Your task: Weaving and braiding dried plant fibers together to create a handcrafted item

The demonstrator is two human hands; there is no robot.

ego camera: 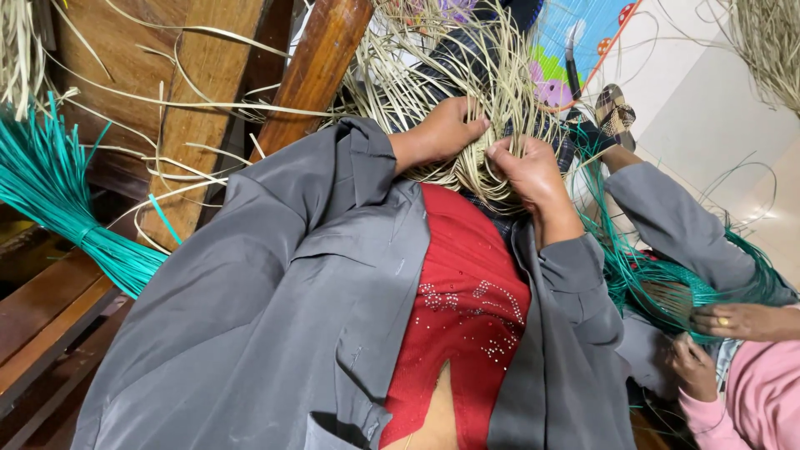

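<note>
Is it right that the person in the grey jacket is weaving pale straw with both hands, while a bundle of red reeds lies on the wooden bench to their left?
Not quite. The head view shows the bundle of reeds is teal green, not red. The rest holds: left hand and right hand both work the pale straw.
</note>
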